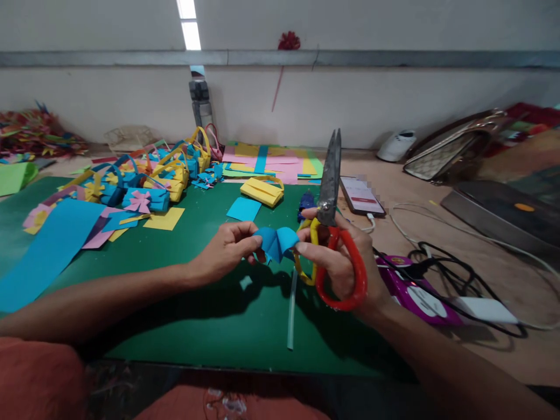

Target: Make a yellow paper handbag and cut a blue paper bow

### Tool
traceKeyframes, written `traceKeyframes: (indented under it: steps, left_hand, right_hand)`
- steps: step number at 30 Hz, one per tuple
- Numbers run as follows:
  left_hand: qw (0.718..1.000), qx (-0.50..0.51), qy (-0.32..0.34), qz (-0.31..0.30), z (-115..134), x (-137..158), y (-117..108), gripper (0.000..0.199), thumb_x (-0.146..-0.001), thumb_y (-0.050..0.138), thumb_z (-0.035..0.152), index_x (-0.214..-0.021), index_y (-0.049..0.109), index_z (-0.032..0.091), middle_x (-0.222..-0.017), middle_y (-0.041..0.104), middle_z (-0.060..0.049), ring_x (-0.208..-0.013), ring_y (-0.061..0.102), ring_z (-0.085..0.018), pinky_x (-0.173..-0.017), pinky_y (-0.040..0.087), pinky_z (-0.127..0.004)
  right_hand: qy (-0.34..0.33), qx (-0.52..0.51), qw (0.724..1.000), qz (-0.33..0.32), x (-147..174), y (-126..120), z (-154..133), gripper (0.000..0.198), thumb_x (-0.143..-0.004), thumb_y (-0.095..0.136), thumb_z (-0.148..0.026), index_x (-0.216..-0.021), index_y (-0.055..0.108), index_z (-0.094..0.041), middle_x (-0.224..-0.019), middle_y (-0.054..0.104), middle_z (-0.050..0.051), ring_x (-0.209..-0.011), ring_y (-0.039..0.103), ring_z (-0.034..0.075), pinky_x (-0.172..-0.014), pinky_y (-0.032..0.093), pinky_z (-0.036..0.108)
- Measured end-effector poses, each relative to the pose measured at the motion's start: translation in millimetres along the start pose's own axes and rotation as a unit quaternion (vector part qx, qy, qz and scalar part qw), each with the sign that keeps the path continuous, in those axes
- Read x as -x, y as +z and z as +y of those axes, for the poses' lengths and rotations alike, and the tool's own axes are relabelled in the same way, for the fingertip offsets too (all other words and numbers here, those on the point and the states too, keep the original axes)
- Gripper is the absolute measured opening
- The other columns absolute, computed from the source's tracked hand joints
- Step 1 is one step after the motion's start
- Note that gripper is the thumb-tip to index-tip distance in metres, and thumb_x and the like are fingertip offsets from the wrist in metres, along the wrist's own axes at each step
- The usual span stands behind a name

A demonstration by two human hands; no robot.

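A small folded blue paper piece is stretched between my two hands above the green mat. My left hand pinches its left side between thumb and fingers. My right hand grips its right side with the fingertips. Hooked in that same hand are scissors with red and yellow handles, their blades pointing up and nearly closed. Just beyond lie a blue paper square and a yellow paper bag. A clear thin stick, perhaps glue, shows below my right hand.
Finished-looking paper bags with bows crowd the left of the green mat, beside a long blue strip. Coloured sheets lie at the back. To the right are a phone, a purple power strip and cables.
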State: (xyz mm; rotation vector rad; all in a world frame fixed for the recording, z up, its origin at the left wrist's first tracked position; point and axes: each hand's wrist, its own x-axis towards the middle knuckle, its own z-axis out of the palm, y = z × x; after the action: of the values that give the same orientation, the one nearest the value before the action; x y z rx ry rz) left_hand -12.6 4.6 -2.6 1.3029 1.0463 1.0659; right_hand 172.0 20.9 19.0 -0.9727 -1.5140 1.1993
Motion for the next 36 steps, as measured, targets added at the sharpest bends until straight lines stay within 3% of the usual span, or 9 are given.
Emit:
traceKeyframes:
  steps: [4,9,14,20,22,25,30,32,36]
  left_hand:
    - [1.000,0.004,0.021,0.017,-3,-6,-8,0.016,-0.073,0.060,0.027,-0.065,0.051,0.015,-0.060,0.059,0.002,-0.055,0.056,-0.009,-0.057,0.046,-0.023]
    - [0.970,-0.184,0.150,0.058,-5,-6,-9,0.011,-0.072,0.061,0.020,-0.079,0.055,0.014,-0.082,0.065,-0.003,-0.069,0.059,-0.011,-0.064,0.048,-0.025]
    - [0.848,-0.399,0.349,0.025,-17,-4,-8,0.027,-0.079,0.059,0.019,-0.106,0.058,0.015,-0.105,0.065,-0.011,-0.089,0.062,-0.017,-0.075,0.051,-0.031]
    - [0.737,-0.530,0.419,-0.025,-19,-4,-12,0.020,-0.086,0.046,0.015,-0.082,0.066,0.016,-0.092,0.070,-0.009,-0.070,0.061,-0.015,-0.059,0.045,-0.026]
    - [0.758,-0.516,0.396,-0.048,-15,-4,-12,0.023,-0.086,0.045,0.015,-0.077,0.066,0.016,-0.088,0.070,-0.009,-0.070,0.060,-0.015,-0.058,0.043,-0.025]
    - [0.849,-0.422,0.306,-0.089,-7,-2,-10,0.019,-0.083,0.049,0.015,-0.073,0.066,0.014,-0.081,0.067,-0.008,-0.071,0.060,-0.014,-0.061,0.044,-0.024]
    - [0.978,-0.188,0.057,-0.076,2,-3,-5,0.008,-0.070,0.061,0.019,-0.063,0.061,0.014,-0.060,0.059,0.000,-0.056,0.052,-0.010,-0.055,0.041,-0.022]
    - [0.997,-0.055,-0.043,-0.033,2,-5,-4,0.008,-0.064,0.064,0.018,-0.060,0.058,0.014,-0.054,0.055,0.002,-0.049,0.049,-0.008,-0.050,0.040,-0.020]
    - [0.975,0.160,-0.151,0.024,-2,-8,-2,0.012,-0.057,0.063,0.015,-0.060,0.051,0.015,-0.050,0.050,0.004,-0.043,0.047,-0.007,-0.046,0.043,-0.020]
  right_hand:
    - [0.013,0.013,1.000,-0.025,-4,-4,0,0.033,-0.065,0.066,-0.017,-0.095,0.055,-0.022,-0.070,0.057,-0.004,-0.057,0.055,0.011,-0.055,0.045,0.025]
    - [0.034,0.015,0.996,-0.087,-2,-2,1,0.034,-0.065,0.066,-0.017,-0.097,0.054,-0.021,-0.069,0.057,-0.005,-0.055,0.052,0.010,-0.051,0.042,0.023]
    - [0.042,0.022,0.990,-0.134,3,2,1,0.035,-0.064,0.063,-0.014,-0.097,0.054,-0.019,-0.068,0.057,-0.004,-0.053,0.050,0.008,-0.048,0.041,0.021]
    - [0.024,0.058,0.985,-0.161,6,5,-1,0.032,-0.065,0.063,-0.013,-0.094,0.055,-0.020,-0.068,0.058,-0.004,-0.059,0.055,0.010,-0.055,0.045,0.022]
    - [0.012,0.063,0.987,-0.147,7,5,-1,0.030,-0.066,0.063,-0.013,-0.093,0.055,-0.020,-0.068,0.058,-0.004,-0.059,0.055,0.010,-0.055,0.045,0.023]
    - [-0.005,0.045,0.992,-0.114,8,5,-1,0.028,-0.068,0.064,-0.016,-0.094,0.054,-0.021,-0.069,0.059,-0.004,-0.054,0.052,0.009,-0.050,0.042,0.022]
    - [-0.014,0.024,0.998,-0.060,4,3,3,0.032,-0.070,0.069,-0.027,-0.097,0.054,-0.022,-0.070,0.060,-0.003,-0.055,0.055,0.010,-0.051,0.044,0.023]
    - [-0.021,0.023,0.999,-0.021,2,2,5,0.034,-0.072,0.069,-0.034,-0.100,0.054,-0.022,-0.072,0.062,-0.002,-0.060,0.058,0.012,-0.055,0.047,0.025]
    - [-0.017,-0.002,1.000,-0.001,-3,-1,8,0.043,-0.069,0.072,-0.044,-0.100,0.052,-0.023,-0.073,0.064,-0.001,-0.066,0.062,0.015,-0.060,0.050,0.027]
